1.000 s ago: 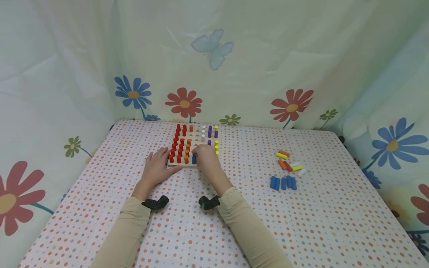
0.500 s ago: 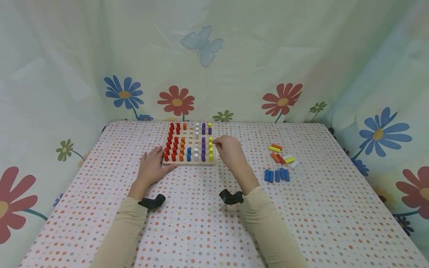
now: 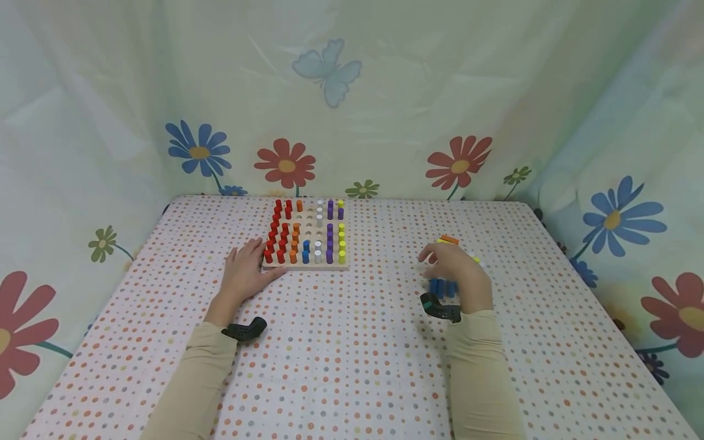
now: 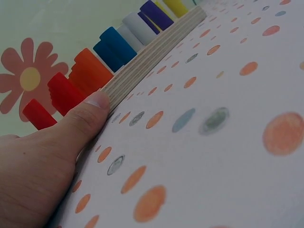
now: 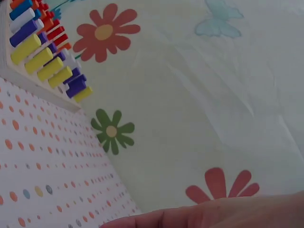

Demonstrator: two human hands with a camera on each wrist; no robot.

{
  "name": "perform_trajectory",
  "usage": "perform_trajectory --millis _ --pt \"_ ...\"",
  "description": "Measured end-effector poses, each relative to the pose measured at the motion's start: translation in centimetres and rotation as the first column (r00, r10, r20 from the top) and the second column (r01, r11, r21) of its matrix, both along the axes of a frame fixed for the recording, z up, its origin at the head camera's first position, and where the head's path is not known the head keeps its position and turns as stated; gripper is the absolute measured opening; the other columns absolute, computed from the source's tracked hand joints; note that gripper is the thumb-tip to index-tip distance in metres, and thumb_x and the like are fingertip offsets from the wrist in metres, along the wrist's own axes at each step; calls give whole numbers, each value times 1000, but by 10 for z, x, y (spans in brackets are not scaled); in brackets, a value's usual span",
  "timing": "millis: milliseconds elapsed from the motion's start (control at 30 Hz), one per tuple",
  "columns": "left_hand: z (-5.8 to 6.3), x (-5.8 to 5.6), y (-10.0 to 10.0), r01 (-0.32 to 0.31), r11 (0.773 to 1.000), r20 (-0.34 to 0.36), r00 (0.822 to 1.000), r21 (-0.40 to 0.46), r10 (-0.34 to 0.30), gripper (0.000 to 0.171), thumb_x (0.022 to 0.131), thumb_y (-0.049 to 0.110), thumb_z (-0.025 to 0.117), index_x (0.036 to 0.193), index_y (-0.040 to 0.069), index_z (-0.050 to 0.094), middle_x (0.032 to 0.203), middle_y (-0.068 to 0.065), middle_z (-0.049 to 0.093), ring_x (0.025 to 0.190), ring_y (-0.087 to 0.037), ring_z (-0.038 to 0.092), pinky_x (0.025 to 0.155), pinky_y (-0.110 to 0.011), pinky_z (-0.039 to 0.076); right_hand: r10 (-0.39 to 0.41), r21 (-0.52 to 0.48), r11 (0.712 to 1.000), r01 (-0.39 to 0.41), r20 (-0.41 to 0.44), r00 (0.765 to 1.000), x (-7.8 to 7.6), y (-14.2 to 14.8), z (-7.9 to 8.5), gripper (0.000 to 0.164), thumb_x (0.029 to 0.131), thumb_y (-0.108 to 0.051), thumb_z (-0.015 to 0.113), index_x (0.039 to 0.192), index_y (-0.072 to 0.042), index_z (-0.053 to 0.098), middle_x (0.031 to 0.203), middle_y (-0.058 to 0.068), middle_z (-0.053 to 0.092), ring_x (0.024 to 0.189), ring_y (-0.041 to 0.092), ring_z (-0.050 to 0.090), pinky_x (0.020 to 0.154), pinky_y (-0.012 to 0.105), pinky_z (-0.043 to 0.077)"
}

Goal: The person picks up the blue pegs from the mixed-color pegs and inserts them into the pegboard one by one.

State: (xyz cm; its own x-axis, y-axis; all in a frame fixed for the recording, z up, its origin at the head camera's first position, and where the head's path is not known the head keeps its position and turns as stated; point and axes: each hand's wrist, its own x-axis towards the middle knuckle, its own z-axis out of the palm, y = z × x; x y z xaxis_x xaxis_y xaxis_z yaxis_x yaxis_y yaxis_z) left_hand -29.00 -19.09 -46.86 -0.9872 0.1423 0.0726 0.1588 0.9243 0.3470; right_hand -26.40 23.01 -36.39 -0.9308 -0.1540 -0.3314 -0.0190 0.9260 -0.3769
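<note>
A wooden pegboard (image 3: pixel 324 266) with rows of coloured pegs stands toward the back of the table. My left hand (image 3: pixel 242 272) rests at its near left corner. In the left wrist view the thumb (image 4: pixel 92 107) lies against the front edge, beside red pegs (image 4: pixel 64 95). Two blue pegs (image 3: pixel 305 256) stand in the board's front part, between orange and white ones. To the right, my right hand (image 3: pixel 462 269) hovers over loose pegs, fingers loosely bent, with nothing visible in them. Loose blue pegs (image 3: pixel 437 287) show under it; other loose pegs are partly hidden.
A loose orange peg (image 3: pixel 450 239) lies behind the right hand, with a bit of yellow peg (image 3: pixel 476 260) beside it. The dotted tablecloth (image 3: pixel 352 342) covers the table. A flowered curtain (image 3: pixel 385 110) hangs behind the table. Each wrist wears a black device (image 3: pixel 245 330).
My right hand has left the blue pegs at the board's front and moved right, over the loose pegs. The left hand stays at the board's corner. The head view has shifted slightly.
</note>
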Motion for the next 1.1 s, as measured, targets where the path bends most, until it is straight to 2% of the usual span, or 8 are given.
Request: perform_trajectory --millis 133,233,367,567,767,900,1100 --pt "-2 -1 0 3 1000 -5 1000 -1 -3 104 78 78 49 147 3 32 154 -15 28 143 -34 22 116 -60 8 5 -7 1000 -5 108 994 0 17 -7 35 85 -14 70 117 -8 56 122 22 54 104 35 54 84 48 47" --pt "-2 -2 -2 4 1000 -15 1000 -8 -4 104 77 79 48 147 3 33 154 -15 28 143 -33 23 116 -59 8 14 -15 1000 -12 136 991 1 26 -11 35 84 -15 71 115 -8 55 118 21 53 101 33 53 82 46 47" --pt "-3 -2 -2 -3 1000 -16 1000 -8 3 106 76 80 47 147 3 33 154 -15 28 143 -33 23 116 -60 8 10 -27 1000 -7 143 990 0 31 -15 35 83 -15 73 112 -7 54 114 19 53 97 30 52 80 42 47" --pt "-3 -1 -1 -2 1000 -11 1000 3 2 104 77 78 49 147 3 33 154 -15 28 143 -33 23 115 -60 8 2 16 1000 -5 146 989 0 31 -15 35 81 -17 75 107 -7 53 104 14 55 89 27 52 75 38 45" --pt "-4 -1 0 -4 1000 -14 1000 3 4 103 77 77 50 147 3 34 154 -14 29 143 -32 23 116 -59 9 -41 33 999 35 188 981 -2 28 -18 33 83 -15 72 110 -8 55 110 17 57 97 29 54 82 44 46" --pt "-4 -2 0 0 1000 -16 1000 1 0 105 76 80 48 147 3 33 154 -14 29 143 -33 23 116 -60 8 -62 72 996 50 180 982 -3 25 -19 33 83 -18 73 111 -8 60 115 18 58 104 31 55 89 50 46" --pt "-4 -1 -1 0 1000 -12 1000 0 0 107 75 81 46 147 3 32 154 -15 28 143 -33 23 115 -60 8 -56 97 994 41 157 986 -3 18 -17 33 82 -21 74 110 -7 62 113 16 59 102 29 55 90 48 45"
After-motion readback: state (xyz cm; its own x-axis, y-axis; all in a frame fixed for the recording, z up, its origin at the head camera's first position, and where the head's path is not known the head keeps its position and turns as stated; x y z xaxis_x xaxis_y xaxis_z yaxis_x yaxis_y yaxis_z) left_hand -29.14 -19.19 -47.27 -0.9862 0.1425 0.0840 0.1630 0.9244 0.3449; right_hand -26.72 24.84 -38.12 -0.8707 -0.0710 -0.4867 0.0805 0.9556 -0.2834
